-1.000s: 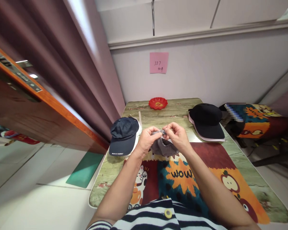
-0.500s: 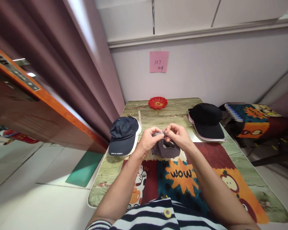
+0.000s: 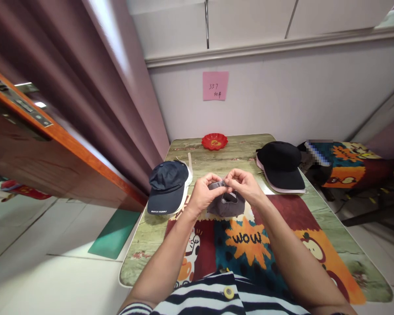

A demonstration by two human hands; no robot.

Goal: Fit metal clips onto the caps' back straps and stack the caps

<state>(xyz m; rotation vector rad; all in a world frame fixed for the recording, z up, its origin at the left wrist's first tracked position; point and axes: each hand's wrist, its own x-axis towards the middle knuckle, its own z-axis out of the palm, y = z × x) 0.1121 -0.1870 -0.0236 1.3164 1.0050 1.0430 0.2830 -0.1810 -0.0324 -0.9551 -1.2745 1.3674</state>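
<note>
A dark grey baseball cap [image 3: 228,209] is at the middle of the table, its back opening facing me. My left hand [image 3: 207,191] pinches the cap's back strap from the left. From the right, my right hand [image 3: 243,184] pinches the same strap, and the fingertips of both hands meet there. Fingers cover the strap's fastening, so its details are hidden. To the left lies a navy cap [image 3: 167,186] with white lettering on its brim, stacked over a white one. On the right a black cap [image 3: 280,164] rests on a pink-edged cap.
A red scalloped dish [image 3: 214,141] stands at the table's far edge. Under the grey cap lies a colourful mat [image 3: 249,238] printed "WOW". A wooden door [image 3: 68,144] and a curtain [image 3: 118,87] border the left side. A pink note [image 3: 215,86] is stuck to the wall.
My left thumb has shifted slightly to the right along the strap, closer to my right fingers. The grey cap stays in both hands; the other caps have not moved.
</note>
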